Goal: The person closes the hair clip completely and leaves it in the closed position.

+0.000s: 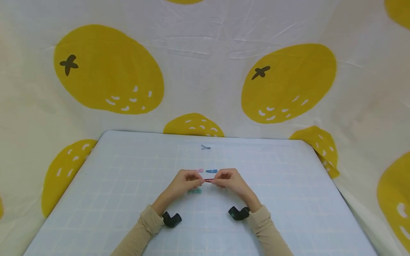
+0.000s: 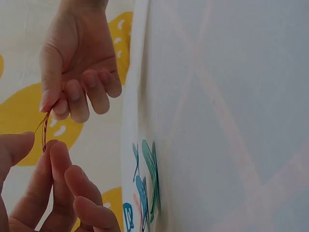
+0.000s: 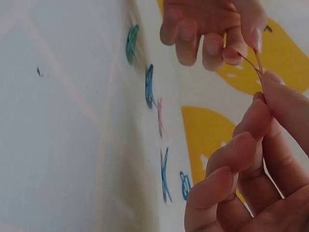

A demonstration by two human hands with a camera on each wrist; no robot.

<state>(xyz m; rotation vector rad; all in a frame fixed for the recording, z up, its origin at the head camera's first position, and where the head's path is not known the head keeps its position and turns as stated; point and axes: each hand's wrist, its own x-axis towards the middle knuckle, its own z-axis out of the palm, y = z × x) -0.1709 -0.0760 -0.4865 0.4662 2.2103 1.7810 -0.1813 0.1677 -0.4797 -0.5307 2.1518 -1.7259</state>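
Between the two hands is a slim red snap hair clip (image 1: 209,180), lifted above the table with its prongs spread apart. My right hand (image 1: 232,180) pinches one end of it between thumb and forefinger. At the other end, the left hand (image 1: 185,183) holds the spread prongs, one against the thumb and one against the forefinger, as the right wrist view shows. On the table close by lie a pink hair clip (image 1: 200,170), a blue hair clip (image 1: 211,171) and a teal hair clip (image 1: 195,191). The left hand partly hides the pink and teal ones.
A dark blue hair clip (image 1: 205,147) lies farther back, its prongs apart. The table (image 1: 128,199) has a pale checked cover. Behind it hangs a white cloth (image 1: 201,71) with yellow fruit prints. Black wrist devices (image 1: 172,219) sit at both cuffs.
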